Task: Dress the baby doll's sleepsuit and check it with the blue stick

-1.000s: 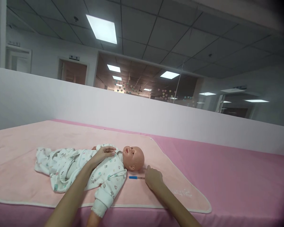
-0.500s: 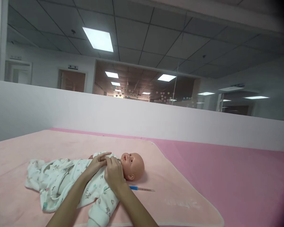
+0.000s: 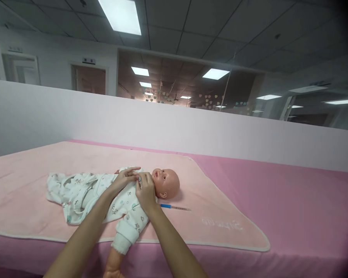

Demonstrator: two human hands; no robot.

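A baby doll (image 3: 166, 184) lies on its back, head to the right, dressed in a white printed baby romper (image 3: 120, 206). At the upper chest, just below the doll's chin, my left hand (image 3: 125, 180) pinches the romper's cloth, with its upper fingers fairly straight. My right hand (image 3: 145, 190) meets it there, its fingers bent and closed on the romper's front near the collar. A small shiny spot shows between the fingertips, too small to name. The cloth under both hands is mostly hidden. The doll's near arm (image 3: 114, 262) reaches over the bed's front edge.
A thin blue-capped stick, like a thermometer (image 3: 174, 207), lies beside the doll's head. Under the doll is a peach mat (image 3: 220, 237) with a pale border, spread on a pink sheet (image 3: 278, 200). A white low wall (image 3: 191, 127) with glass above stands behind.
The camera has tipped down, so the scene sits higher and the front edge shows with the doll's near hand. Both hands stay together on the romper's front.
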